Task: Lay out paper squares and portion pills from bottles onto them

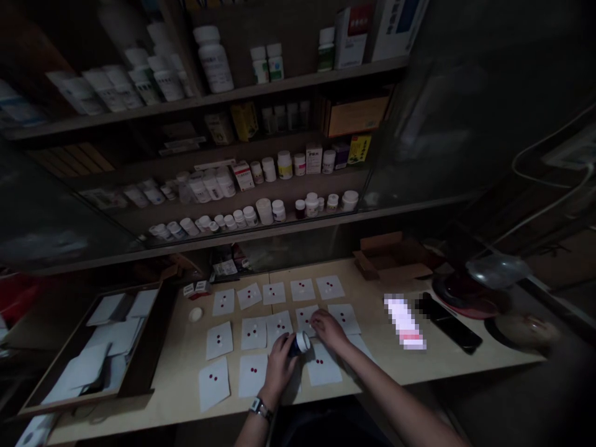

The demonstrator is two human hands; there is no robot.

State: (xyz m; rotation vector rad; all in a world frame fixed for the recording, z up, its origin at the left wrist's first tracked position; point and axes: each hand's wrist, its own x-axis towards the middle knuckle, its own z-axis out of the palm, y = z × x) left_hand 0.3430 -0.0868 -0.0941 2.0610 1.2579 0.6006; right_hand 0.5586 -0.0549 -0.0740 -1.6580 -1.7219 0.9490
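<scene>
My left hand [280, 366] is wrapped round a dark blue pill bottle [298, 345], tilted so its white mouth points right. Over a paper square [308, 310] in the middle row, my right hand [328, 329] has its fingertips pinched together; what is between them is too small to name. Rows of white paper squares lie on the table, most bearing a pair of red pills [319, 361]. White pills [221, 340] also show on several in the back and middle rows. A round white cap [196, 315] lies left of the papers.
A drawer or tray [135, 366] of white papers stands left. At the right are a cardboard box [391, 264], a blurred-out item [404, 321] and a black phone [449, 323]. Shelves of medicine bottles [285, 165] rise behind the table [172, 366]. Small boxes [198, 289] sit at the back left.
</scene>
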